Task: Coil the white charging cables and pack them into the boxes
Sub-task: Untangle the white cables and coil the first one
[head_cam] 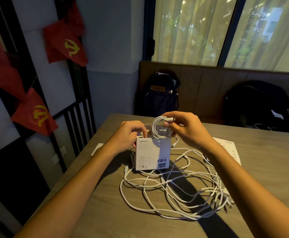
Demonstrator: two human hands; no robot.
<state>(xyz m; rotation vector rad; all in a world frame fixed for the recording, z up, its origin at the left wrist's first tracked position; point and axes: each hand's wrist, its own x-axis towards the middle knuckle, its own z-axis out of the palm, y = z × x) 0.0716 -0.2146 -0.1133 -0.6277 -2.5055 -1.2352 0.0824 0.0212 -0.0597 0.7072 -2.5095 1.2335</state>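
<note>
Red flags [66,44], backpack on bench [161,93], paper sheet [229,150]

A grey-brown wooden desk [106,212] carries a white cardboard box [150,152] standing upright near its far edge. The left hand [128,134] grips the box's top left corner. Just above the box top, the right hand [186,127] holds a coiled white charging cable [159,129], its fingers [173,115] pinching the loops. A tangle of loose white cables [174,191] lies mid-desk, against the box. A printed paper sheet [229,150] lies at the right edge, and a small white strip [97,149] at the left edge.
</note>
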